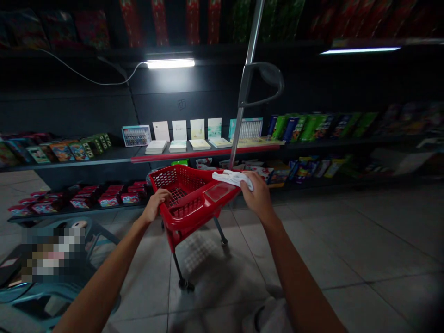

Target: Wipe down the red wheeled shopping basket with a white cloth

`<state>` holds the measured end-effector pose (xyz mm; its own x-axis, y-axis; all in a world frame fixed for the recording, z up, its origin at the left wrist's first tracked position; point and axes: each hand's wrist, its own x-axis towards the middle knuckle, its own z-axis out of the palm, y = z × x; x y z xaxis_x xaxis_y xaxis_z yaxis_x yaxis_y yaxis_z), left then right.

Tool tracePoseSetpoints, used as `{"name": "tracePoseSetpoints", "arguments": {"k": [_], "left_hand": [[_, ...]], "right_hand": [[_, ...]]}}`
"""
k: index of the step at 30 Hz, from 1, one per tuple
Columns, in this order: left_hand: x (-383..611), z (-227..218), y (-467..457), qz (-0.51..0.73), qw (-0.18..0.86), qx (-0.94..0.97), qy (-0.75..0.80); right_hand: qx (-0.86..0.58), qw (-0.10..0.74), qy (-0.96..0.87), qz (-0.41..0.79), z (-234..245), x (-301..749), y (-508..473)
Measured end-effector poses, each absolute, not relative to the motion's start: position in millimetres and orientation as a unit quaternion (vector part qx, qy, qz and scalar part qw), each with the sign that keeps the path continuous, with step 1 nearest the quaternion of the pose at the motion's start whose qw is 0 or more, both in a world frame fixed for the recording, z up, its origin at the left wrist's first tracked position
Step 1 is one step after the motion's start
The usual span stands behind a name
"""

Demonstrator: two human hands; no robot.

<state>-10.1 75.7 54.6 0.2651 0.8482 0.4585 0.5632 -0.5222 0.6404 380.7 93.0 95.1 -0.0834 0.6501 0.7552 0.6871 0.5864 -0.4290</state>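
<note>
A red plastic shopping cart [187, 217] on dark wheeled legs stands in front of me. My left hand [157, 203] is closed over the near left rim of its basket. In my right hand [255, 193] is a white cloth [233, 177], pressed to the rim at the cart's right end, beside a flat reddish panel [219, 191]. A metal pole [237, 130] with a grey loop handle [266, 83] rises behind the cloth; its foot is hidden by the cart.
Shelves behind the cart hold upright cards [179, 130], green and blue packets [294, 127], and boxes [69, 150]. Red packs [86, 196] line the bottom shelf. A blue-grey plastic chair [99, 229] stands at the left, partly blurred. Grey floor tiles [312, 236] extend to the right.
</note>
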Motion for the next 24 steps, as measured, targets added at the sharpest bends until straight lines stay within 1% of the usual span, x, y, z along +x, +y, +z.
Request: {"name": "tracePoseSetpoints", "arguments": {"k": [3,8,10,13,15,17,19,21,22,24], "left_hand": [[-31,66,78,0.36,0.2,0.773,0.482],[-56,96,73,0.317,0.287,0.718,0.55],[-54,114,64,0.296,0.28,0.714,0.569],[-27,141,42,0.289,0.18,0.746,0.572],[8,149,24,0.292,0.065,0.754,0.585],[50,148,9,0.305,-0.04,0.741,0.597],[90,140,0,0.307,-0.102,0.727,0.606],[116,130,-4,0.295,-0.143,0.72,0.611],[123,127,-6,0.285,-0.164,0.714,0.618],[125,125,-9,0.26,-0.195,0.709,0.626]], "right_hand": [[-0.453,0.472,-0.756,-0.017,103,373,84],[-0.467,0.44,-0.766,-0.05,110,350,69],[-0.48,0.424,-0.765,-0.067,113,340,63],[-0.502,0.391,-0.766,-0.085,122,325,52],[-0.512,0.367,-0.771,-0.09,129,315,44],[-0.513,0.352,-0.778,-0.086,135,306,37],[-0.505,0.352,-0.786,-0.059,138,297,31],[-0.485,0.384,-0.786,0.01,137,294,31],[-0.472,0.417,-0.775,0.055,134,295,33],[-0.451,0.518,-0.714,0.136,129,303,43]]}}
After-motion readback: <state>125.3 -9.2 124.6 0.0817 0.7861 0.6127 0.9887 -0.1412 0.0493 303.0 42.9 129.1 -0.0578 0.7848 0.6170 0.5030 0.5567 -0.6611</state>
